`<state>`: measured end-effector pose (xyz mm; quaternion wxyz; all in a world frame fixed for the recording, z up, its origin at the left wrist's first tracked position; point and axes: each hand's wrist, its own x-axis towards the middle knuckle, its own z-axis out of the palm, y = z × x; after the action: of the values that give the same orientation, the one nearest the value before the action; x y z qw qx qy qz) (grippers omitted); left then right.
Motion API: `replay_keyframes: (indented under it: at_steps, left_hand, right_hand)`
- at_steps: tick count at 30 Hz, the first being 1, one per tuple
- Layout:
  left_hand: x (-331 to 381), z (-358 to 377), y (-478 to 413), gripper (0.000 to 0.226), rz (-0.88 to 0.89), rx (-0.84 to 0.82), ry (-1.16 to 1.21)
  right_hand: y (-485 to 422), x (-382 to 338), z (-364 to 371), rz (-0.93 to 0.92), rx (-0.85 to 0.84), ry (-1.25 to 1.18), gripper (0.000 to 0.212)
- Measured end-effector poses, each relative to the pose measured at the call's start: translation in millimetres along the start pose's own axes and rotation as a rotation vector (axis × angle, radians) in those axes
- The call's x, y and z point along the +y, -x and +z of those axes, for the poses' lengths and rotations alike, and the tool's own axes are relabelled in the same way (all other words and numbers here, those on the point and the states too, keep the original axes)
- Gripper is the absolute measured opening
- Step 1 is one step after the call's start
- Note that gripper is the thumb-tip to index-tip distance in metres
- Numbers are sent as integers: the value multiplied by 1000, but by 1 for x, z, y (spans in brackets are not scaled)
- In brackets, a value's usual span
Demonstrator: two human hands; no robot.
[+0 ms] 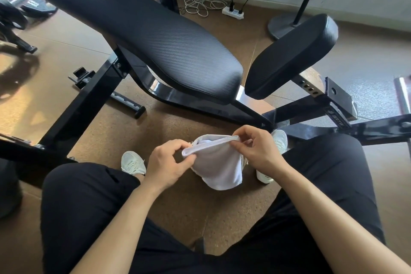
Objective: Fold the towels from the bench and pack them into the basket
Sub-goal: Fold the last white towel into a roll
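A small white towel (pixel 216 164) hangs folded between my knees, above the brown floor. My left hand (pixel 168 165) pinches its upper left corner. My right hand (pixel 255 150) pinches the upper right edge, so the top hem is stretched between both hands. The black padded bench (pixel 142 35) stretches from the top left to the centre in front of me, with a separate black seat pad (pixel 293 58) to its right. No towel lies on the visible bench pads. No basket is in view.
The black steel bench frame (pixel 307 111) crosses the floor in front of my white shoes (pixel 133 163). A power strip (pixel 232 12) with cables and a round stand base (pixel 283 25) lie near the far wall. Gym equipment stands at far left.
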<state>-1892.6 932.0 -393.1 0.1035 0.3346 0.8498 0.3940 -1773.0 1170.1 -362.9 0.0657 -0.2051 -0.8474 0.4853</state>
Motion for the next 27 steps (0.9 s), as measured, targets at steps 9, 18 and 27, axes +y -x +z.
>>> replay_keyframes:
  at_steps: [9,18,27]
  left_hand:
    - [21,-3,-1,28,-65,-28,343]
    - [22,-1,-2,26,-40,-112,415]
    - [3,32,-7,42,-52,-299,325]
  right_hand:
    - [6,-11,4,-91,-184,98,32]
    - [8,-26,26,-282,-185,91,10]
    - [11,-19,-2,-261,-71,42,16]
